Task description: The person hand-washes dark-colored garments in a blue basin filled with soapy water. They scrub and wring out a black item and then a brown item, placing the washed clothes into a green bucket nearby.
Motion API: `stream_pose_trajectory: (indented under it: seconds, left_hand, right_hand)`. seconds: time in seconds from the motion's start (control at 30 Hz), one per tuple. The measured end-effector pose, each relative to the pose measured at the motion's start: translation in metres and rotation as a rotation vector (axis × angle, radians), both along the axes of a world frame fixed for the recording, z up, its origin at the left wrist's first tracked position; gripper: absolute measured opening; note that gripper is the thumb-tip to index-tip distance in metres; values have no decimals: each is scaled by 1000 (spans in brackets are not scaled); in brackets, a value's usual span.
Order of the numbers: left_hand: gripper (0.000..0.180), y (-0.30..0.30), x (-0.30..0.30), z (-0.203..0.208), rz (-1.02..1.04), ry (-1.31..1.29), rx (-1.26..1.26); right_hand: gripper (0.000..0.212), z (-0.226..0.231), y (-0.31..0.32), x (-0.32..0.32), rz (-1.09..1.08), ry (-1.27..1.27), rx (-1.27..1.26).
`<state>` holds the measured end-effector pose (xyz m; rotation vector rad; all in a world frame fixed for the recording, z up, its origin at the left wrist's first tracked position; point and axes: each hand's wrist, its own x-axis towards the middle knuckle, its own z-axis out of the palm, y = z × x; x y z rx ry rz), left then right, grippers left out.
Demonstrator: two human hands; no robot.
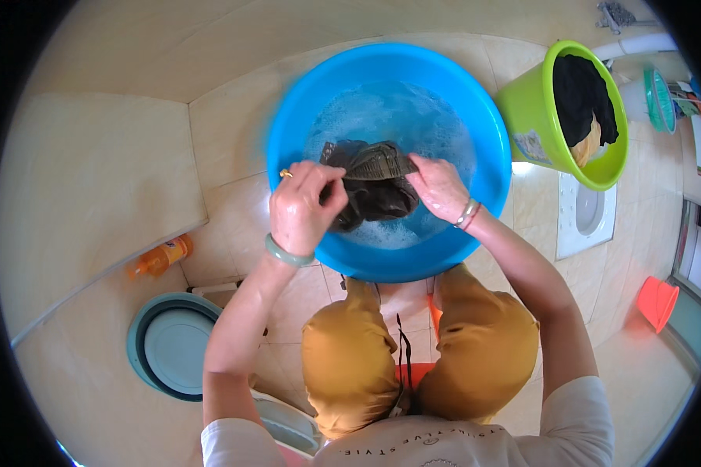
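Note:
A dark wet garment (pixel 370 191) with a ribbed waistband or cuff is stretched between my hands, over a large round blue basin (pixel 489 156) of soapy water. My left hand (pixel 308 204), with a gold ring and a pale green bangle at the wrist, pinches the band's left end. On the other end, my right hand (pixel 439 188) has its fingers closed; a silver bracelet and a red string circle that wrist. The garment's lower part hangs bunched above or in the suds; which one I cannot tell.
A lime-green bucket (pixel 522 109) with black and tan clothes leans beside the basin at the right. Near it is a white squat toilet (pixel 588 214). An orange bottle (pixel 163 255), a grey-green basin (pixel 181 342) and a red container (pixel 657 303) stand around.

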<state>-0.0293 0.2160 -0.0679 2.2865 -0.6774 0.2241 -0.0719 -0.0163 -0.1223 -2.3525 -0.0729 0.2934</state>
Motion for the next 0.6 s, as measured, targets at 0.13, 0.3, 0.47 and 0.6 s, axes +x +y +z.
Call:
stream_pose_trajectory:
  seconds: [0.13, 0.3, 0.47, 0.6]
  left_hand:
    - [18, 20, 10, -11, 79, -51, 106]
    - [36, -10, 3, -9, 238, 155, 40]
    - [51, -30, 15, -2, 261, 247, 136]
    - [31, -7, 52, 7, 174, 253, 52]
  right_hand:
    - [21, 51, 15, 16, 45, -151, 87]
    - [24, 91, 25, 35, -90, -133, 268]
    - [29, 110, 9, 37, -210, -46, 382]
    - [37, 128, -15, 42, -274, 17, 387]
